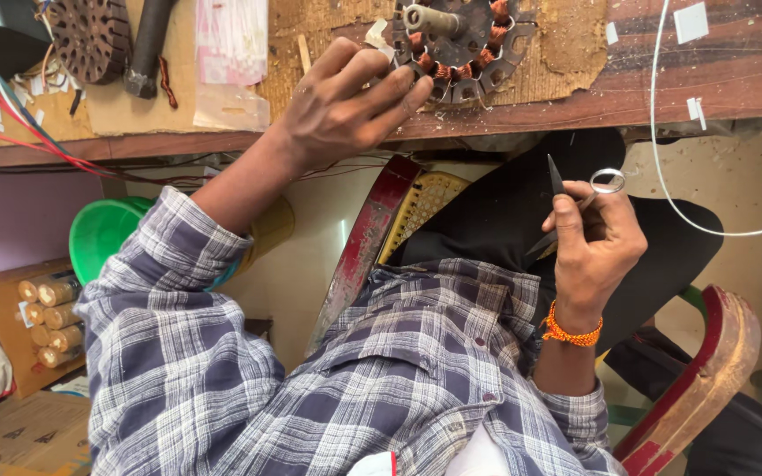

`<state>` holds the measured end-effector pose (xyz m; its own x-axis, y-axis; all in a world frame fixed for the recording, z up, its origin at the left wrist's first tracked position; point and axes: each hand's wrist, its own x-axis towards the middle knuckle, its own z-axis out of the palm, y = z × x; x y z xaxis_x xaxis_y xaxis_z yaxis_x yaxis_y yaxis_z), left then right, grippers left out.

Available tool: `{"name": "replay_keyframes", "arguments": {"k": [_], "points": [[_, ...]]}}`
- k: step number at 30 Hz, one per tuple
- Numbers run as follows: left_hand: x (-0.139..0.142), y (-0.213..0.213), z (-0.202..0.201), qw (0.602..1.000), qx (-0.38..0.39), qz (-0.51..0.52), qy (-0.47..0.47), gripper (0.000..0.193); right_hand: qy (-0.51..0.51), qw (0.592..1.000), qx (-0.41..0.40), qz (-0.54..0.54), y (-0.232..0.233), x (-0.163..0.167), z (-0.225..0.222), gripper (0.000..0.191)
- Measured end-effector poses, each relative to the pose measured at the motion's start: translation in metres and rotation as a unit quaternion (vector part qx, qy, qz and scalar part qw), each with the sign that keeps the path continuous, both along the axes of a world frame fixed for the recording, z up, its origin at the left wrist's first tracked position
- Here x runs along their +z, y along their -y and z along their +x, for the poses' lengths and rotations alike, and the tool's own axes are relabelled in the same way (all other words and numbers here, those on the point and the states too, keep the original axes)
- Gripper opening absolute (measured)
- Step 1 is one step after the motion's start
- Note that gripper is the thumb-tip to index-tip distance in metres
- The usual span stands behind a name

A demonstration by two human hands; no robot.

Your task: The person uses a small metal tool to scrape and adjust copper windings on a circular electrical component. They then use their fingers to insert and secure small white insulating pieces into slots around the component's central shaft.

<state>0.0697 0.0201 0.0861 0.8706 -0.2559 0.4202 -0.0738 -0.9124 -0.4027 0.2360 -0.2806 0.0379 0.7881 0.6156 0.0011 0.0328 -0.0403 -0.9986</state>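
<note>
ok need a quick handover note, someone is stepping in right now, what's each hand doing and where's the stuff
Left hand: reaching up to the workbench, fingertips on the near edge of the motor stator, which lies flat on a cardboard sheet.
Right hand: down over the lap, holding scissors, points up, away from the stator.
Stator: copper coils show around its ring, shaft sticking up in the middle.
Nearby: a second round core at the bench's far left; a white wire hangs over the bench edge on the right.
Done or left: cannot tell from this view how far the winding work has got.
</note>
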Motion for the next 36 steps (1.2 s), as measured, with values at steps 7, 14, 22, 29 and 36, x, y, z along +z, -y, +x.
{"name": "replay_keyframes", "arguments": {"k": [7,14,22,29,36], "points": [[-0.014,0.008,0.001,0.96,0.058,-0.272,-0.006,0.008,-0.006,1.0,0.013,-0.005,-0.012,0.007,-0.002,0.009],[-0.038,0.05,0.007,0.513,0.18,-0.839,-0.005,0.023,-0.017,0.992,0.125,-0.01,-0.052,0.019,-0.009,0.011],[-0.032,0.062,0.008,0.22,0.153,-0.963,0.012,0.027,0.211,0.972,0.095,-0.051,-0.1,0.028,-0.02,0.008],[-0.042,0.064,0.005,0.183,0.099,-0.977,0.042,0.024,0.342,0.936,0.067,-0.045,-0.105,0.03,-0.024,0.013],[-0.043,0.067,0.003,0.171,0.088,-0.979,0.059,0.023,0.36,0.927,0.094,-0.049,-0.107,0.03,-0.011,0.013]]}}
